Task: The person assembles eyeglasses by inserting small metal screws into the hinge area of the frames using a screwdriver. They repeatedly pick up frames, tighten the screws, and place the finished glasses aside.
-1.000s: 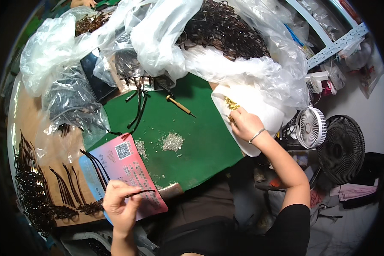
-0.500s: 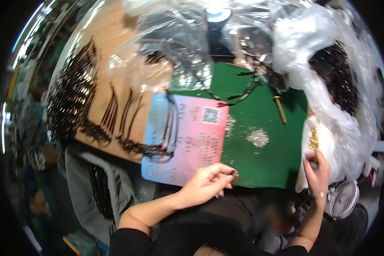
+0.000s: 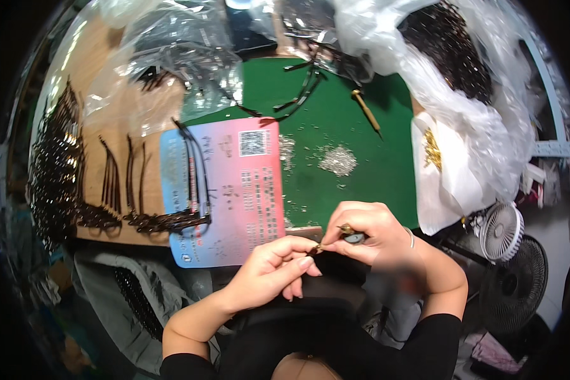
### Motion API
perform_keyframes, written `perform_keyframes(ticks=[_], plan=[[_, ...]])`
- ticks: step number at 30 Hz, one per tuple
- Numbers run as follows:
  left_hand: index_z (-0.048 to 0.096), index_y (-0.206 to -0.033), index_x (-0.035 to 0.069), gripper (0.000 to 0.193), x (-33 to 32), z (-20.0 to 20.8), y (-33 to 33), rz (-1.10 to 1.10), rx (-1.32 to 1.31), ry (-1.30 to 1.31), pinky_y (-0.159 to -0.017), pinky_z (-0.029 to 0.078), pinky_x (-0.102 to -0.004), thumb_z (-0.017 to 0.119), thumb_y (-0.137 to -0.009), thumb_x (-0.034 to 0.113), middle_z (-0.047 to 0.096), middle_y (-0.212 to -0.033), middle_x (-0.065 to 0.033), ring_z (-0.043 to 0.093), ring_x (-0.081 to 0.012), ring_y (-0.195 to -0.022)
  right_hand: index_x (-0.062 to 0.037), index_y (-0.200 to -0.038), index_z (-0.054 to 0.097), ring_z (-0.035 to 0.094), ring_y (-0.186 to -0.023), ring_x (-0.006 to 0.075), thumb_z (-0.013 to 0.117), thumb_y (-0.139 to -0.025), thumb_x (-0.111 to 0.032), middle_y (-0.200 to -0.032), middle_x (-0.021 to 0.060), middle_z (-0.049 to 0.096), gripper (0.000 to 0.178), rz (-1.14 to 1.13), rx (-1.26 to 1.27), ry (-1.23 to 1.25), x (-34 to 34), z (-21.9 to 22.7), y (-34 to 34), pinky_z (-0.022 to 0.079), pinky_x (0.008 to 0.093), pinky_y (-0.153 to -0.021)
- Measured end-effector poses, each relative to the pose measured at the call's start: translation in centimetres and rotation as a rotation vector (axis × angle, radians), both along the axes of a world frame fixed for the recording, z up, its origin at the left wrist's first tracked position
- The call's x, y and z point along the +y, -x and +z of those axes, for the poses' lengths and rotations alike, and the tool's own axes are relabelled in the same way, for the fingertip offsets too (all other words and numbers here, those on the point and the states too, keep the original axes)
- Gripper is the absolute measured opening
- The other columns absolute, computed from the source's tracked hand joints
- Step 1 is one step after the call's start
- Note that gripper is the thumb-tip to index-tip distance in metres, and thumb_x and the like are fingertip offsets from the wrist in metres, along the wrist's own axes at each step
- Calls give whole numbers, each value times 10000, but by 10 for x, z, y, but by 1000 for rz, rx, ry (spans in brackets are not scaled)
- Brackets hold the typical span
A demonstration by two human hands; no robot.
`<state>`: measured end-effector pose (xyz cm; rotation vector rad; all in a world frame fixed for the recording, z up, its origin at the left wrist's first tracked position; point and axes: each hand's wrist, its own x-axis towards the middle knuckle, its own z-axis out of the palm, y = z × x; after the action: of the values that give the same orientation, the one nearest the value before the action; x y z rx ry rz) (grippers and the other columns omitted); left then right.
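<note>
Above the near edge of the green mat (image 3: 386, 190), my hands meet fingertip to fingertip. My left hand (image 3: 266, 269) is closed, pinching a small dark piece (image 3: 313, 251) that its fingers mostly hide. Thumb and forefinger of my right hand (image 3: 380, 231) pinch a tiny gold-coloured part (image 3: 321, 246) against that piece. A brass-coloured tool with a round end (image 3: 352, 236) is also tucked in the right hand's fingers. On the mat lies a heap of tiny silvery metal parts (image 3: 337, 161). Small gold parts (image 3: 432, 149) rest on white sheeting (image 3: 429, 206) to the right.
A pink and blue printed sheet (image 3: 247, 196) lies left of the mat, with dark, slim curved strips (image 3: 171, 221) on it. More strips are piled far left (image 3: 57, 164). A brass-handled screwdriver (image 3: 366, 113) lies at the back. Plastic bags (image 3: 190, 50) line the rear; a white fan (image 3: 501, 231) stands right.
My right hand has come left from the gold parts to meet my left hand. The whole view has shifted, so the table sits further left and higher.
</note>
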<state>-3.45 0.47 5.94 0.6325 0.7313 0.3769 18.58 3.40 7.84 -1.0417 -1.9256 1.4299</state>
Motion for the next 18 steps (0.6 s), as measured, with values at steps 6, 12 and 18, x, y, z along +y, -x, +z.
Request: perform_keyframes(ticks=[6, 12, 18], plan=[[534, -1113, 8, 242, 14, -11, -3, -191, -84, 163, -461, 431, -180, 514, -927, 163, 636, -827, -70, 546, -62, -543, -16, -784, 624, 607, -672, 222, 681, -760, -97, -745, 91, 594, 102, 119, 52, 143, 2, -13, -11, 469, 302, -593], [542, -1072, -1, 200, 2, -13, -4, -198, -125, 138, -467, 437, -190, 513, -928, 134, 649, -870, -82, 544, -67, -547, -24, -852, 669, 585, -675, 130, 706, -785, -170, -735, 61, 616, 165, 169, 223, 353, -8, -16, -12, 449, 268, -597], [524, -1108, -4, 199, -6, -7, -14, -172, -42, -302, -519, 470, -196, 492, -924, 64, 658, -901, -82, 567, -75, -564, -24, -984, 536, 541, -733, 99, 777, -715, -285, -825, 34, 559, 446, 74, 246, 884, -19, -39, -14, 448, 234, -654]])
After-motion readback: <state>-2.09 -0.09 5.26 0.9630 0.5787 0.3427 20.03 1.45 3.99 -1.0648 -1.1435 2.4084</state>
